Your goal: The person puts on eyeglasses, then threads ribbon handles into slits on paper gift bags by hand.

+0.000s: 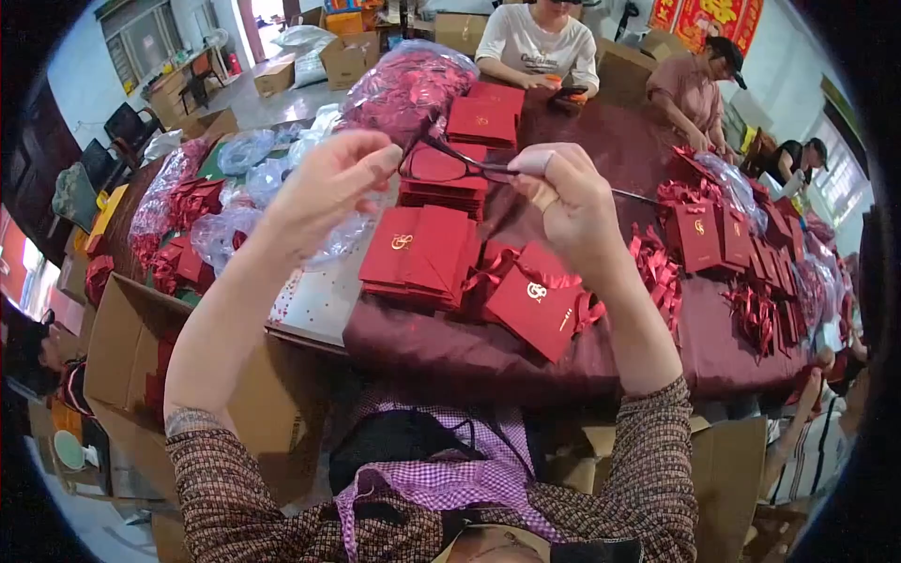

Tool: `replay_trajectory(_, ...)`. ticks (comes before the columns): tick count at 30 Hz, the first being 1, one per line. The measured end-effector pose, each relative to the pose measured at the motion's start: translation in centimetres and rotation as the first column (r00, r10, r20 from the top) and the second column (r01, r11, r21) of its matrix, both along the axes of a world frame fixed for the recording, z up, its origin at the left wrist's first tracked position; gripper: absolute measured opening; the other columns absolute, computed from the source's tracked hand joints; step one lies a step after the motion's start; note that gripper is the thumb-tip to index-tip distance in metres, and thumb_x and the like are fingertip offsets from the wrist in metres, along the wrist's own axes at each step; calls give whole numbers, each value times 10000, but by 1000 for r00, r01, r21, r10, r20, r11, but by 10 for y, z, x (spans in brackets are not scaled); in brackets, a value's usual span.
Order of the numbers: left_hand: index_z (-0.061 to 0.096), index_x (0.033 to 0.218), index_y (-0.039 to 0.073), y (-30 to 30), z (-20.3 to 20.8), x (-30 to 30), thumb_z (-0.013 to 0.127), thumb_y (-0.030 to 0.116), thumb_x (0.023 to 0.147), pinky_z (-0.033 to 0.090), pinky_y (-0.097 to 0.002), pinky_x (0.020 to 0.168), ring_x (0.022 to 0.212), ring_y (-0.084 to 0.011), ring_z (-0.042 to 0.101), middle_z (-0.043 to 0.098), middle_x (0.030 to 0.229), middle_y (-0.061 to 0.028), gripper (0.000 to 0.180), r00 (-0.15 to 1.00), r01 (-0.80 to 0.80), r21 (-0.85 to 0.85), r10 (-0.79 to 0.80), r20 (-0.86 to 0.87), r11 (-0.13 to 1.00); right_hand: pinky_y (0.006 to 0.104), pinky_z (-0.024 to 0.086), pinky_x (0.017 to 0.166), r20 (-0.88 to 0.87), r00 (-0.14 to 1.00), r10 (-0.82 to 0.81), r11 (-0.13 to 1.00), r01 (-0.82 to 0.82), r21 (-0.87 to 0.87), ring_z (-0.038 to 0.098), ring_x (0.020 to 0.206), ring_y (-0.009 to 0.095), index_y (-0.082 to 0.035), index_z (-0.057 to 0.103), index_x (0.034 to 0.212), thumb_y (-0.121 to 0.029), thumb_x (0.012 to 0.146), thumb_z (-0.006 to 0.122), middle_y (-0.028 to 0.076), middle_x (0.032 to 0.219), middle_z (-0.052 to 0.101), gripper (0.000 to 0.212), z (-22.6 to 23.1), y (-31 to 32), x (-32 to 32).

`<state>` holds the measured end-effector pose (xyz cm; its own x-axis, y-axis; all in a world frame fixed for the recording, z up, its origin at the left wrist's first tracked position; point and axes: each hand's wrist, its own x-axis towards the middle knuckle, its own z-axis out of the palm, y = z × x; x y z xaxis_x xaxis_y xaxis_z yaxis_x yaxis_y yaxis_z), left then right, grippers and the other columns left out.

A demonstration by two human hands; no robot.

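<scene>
A pair of dark-framed eyeglasses [476, 168] is raised over the table, between my two hands. My right hand [577, 202] pinches one side of the frame, with pale wraps round some of its fingers. On the other side, my left hand [328, 183] has its fingers closed at the glasses' left edge. Below the glasses sits a stack of red paper gift bags [413, 249] with gold print. Beside it a single red bag with ribbon [537, 305] lies tilted on the dark red tablecloth [422, 342].
Bundles of red bags with ribbons [704, 235] cover the table's right side. Plastic-wrapped red goods [413, 84] are piled at the far side. An open cardboard box [131, 347] stands at my left. Across the table sits a person in white [535, 47] with a phone; others work at the right.
</scene>
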<state>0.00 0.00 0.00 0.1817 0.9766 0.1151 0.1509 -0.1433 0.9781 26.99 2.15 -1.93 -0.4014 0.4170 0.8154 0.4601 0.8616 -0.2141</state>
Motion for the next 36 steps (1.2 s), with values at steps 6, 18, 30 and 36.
replay_trajectory(6,581,1227,62,3,15,20,705,110,827,457,-209,785,917,-62,539,581,950,15,422,954,215,198,-162,-252,956,277,461,809,-37,996,78,988,-82,-134,594,869,180,6,606,953,15,871,562,83,881,622,93,6,10,3)
replay_trajectory(18,615,986,-27,-9,1,56,588,78,911,491,-273,670,745,-164,618,648,846,-117,131,964,112,674,85,-253,730,237,464,796,-484,855,186,696,-463,-549,576,940,99,13,585,1172,-101,944,515,41,1060,623,265,-16,13,-1)
replay_trajectory(30,629,911,13,-19,7,54,584,80,870,496,-392,658,785,-353,628,651,859,-167,90,761,-15,838,549,-344,546,327,490,838,-476,766,432,529,-643,-554,643,919,219,27,548,1231,-63,895,535,155,1036,666,348,-15,-60,8)
replay_trajectory(36,627,881,-7,-25,16,49,585,124,895,462,-403,592,706,-393,593,618,772,-199,138,739,-110,780,575,-350,616,323,430,962,-702,636,320,336,-769,-544,589,1061,173,36,562,1209,-110,963,486,94,1118,634,296,-45,-56,22)
